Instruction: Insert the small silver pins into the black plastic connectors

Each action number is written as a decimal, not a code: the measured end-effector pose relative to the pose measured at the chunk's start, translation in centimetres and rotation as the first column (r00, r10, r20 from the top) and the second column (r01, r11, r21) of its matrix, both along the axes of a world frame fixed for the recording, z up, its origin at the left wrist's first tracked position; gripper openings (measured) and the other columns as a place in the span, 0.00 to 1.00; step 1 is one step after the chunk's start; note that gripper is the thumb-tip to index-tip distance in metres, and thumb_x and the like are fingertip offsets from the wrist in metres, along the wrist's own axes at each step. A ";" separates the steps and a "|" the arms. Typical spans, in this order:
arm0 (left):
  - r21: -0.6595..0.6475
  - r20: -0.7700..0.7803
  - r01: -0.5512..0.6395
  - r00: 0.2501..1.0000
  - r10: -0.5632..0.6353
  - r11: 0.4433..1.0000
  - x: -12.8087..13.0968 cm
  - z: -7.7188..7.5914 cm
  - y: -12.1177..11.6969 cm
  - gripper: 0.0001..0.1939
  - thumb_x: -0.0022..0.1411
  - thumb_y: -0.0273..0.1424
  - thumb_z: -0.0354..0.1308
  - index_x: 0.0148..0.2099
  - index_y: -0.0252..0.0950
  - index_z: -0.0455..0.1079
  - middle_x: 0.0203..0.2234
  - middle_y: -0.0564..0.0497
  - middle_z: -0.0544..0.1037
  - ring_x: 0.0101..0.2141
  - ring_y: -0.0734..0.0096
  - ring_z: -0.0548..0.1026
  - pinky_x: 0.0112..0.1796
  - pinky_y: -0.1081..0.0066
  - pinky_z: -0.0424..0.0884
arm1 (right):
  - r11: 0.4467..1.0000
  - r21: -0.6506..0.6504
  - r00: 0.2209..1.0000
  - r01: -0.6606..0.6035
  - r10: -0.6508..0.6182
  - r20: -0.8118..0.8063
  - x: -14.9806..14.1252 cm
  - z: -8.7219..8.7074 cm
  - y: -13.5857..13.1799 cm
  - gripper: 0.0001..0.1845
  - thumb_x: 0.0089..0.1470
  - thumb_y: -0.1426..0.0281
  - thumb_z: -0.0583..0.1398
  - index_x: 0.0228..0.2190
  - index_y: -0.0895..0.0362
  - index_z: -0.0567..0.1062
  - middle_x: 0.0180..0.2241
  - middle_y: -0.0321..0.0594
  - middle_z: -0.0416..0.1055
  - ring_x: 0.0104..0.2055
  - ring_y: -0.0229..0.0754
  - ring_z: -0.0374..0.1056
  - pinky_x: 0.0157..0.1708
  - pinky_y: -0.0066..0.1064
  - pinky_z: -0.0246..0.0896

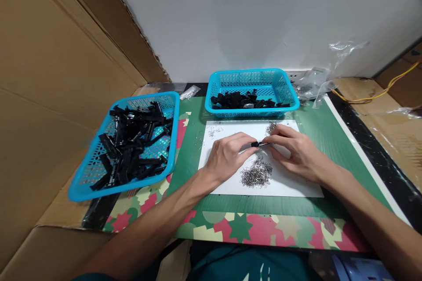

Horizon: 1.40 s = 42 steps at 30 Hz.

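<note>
Above a white sheet, my left hand pinches a small black plastic part between thumb and fingers. From the other side my right hand closes its fingertips on a thin metal piece, whose end meets the black part; its exact kind is too small to tell. Just below the hands lies a pile of tiny metal pieces, like bent pins or springs. A smaller heap of them sits behind the right fingers, and some loose ones are scattered at the sheet's far left corner.
A blue basket of long black plastic parts stands at the left. Behind the sheet is another blue basket with small black parts. Clear plastic bags and a yellow cable are at the right; cardboard walls the left.
</note>
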<state>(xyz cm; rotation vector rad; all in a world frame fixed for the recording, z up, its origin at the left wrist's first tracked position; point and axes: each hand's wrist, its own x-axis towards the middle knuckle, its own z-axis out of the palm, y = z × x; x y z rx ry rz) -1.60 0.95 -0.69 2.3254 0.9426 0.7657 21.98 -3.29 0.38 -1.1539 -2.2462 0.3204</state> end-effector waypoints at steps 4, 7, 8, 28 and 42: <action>-0.004 -0.006 -0.010 1.000 0.010 1.000 0.0 -0.2 0.1 0.11 0.71 0.36 0.63 0.51 0.37 0.81 0.44 0.46 0.85 0.37 0.65 0.80 0.39 0.66 0.72 | 0.987 0.154 0.999 0.038 -0.042 0.020 0.3 -0.5 0.3 0.14 0.69 0.76 0.55 0.47 0.56 0.80 0.42 0.48 0.75 0.42 0.47 0.74 0.39 0.40 0.73; 0.032 -0.019 -0.003 1.000 0.004 0.999 0.0 -0.3 0.0 0.10 0.71 0.36 0.64 0.50 0.37 0.81 0.44 0.47 0.85 0.38 0.65 0.81 0.38 0.67 0.72 | 0.973 0.202 0.993 0.111 -0.099 -0.069 0.2 -0.5 0.2 0.12 0.68 0.76 0.59 0.45 0.55 0.82 0.44 0.47 0.80 0.43 0.47 0.77 0.41 0.40 0.75; 0.048 -0.025 0.003 1.000 -0.002 0.999 0.0 -0.3 0.0 0.10 0.71 0.36 0.64 0.49 0.37 0.81 0.44 0.48 0.85 0.39 0.65 0.81 0.38 0.67 0.73 | 0.970 0.190 0.982 0.154 -0.129 -0.138 0.0 -0.4 0.1 0.10 0.67 0.76 0.60 0.43 0.55 0.83 0.43 0.46 0.81 0.42 0.46 0.79 0.41 0.39 0.76; 0.288 -0.042 0.058 0.998 -0.048 0.956 0.1 -1.0 0.0 0.05 0.70 0.31 0.66 0.43 0.37 0.83 0.44 0.51 0.85 0.37 0.69 0.83 0.33 0.70 0.74 | 0.912 -0.261 0.685 0.316 -0.410 -0.602 -4.0 -0.5 0.1 0.10 0.56 0.65 0.72 0.29 0.56 0.79 0.27 0.36 0.81 0.28 0.40 0.80 0.29 0.28 0.77; 0.069 0.092 0.083 0.992 -0.089 0.994 0.6 -0.6 0.6 0.05 0.68 0.27 0.65 0.44 0.33 0.80 0.40 0.47 0.83 0.33 0.70 0.79 0.32 0.71 0.73 | 0.909 -0.183 0.702 0.374 -0.407 -0.584 -4.1 -0.9 -0.2 0.08 0.58 0.67 0.71 0.29 0.55 0.79 0.28 0.34 0.81 0.28 0.38 0.77 0.29 0.28 0.75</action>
